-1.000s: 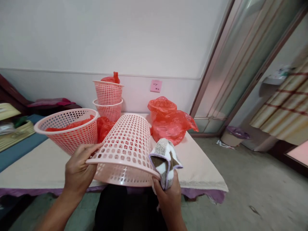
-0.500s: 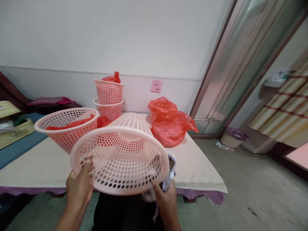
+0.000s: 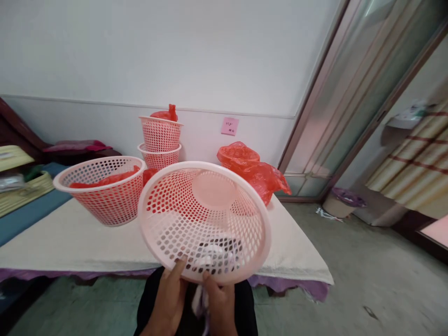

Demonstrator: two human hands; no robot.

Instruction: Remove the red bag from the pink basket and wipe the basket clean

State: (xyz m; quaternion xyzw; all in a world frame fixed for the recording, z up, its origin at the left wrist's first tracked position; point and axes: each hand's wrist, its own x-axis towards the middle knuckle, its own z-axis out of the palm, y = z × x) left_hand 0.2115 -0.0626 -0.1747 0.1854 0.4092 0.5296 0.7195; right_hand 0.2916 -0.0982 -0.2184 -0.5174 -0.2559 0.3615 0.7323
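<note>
A pale pink perforated plastic basket (image 3: 205,275) is tipped with its mouth toward me, its round base showing inside. My left hand (image 3: 171,291) grips the lower rim, thumb over the edge. Close beside it, my right hand (image 3: 220,298) is closed on the same rim, thumb on the near side. A whitish-purple cloth (image 3: 199,301) hangs between my hands; some of it shows through the holes behind the basket wall. The fingers beneath the rim are mostly hidden.
Left stands another pink basket (image 3: 108,205) holding red plastic. Two stacked baskets (image 3: 161,135) are at the wall. Red plastic bags (image 3: 259,175) lie behind on the right of the cream-covered table (image 3: 297,252). A waste bin (image 3: 341,205) stands on the floor.
The basket has turned and risen slightly to the right, so its base shows inside. My left hand has moved right along the rim, close to my right hand, which shifted a little left.
</note>
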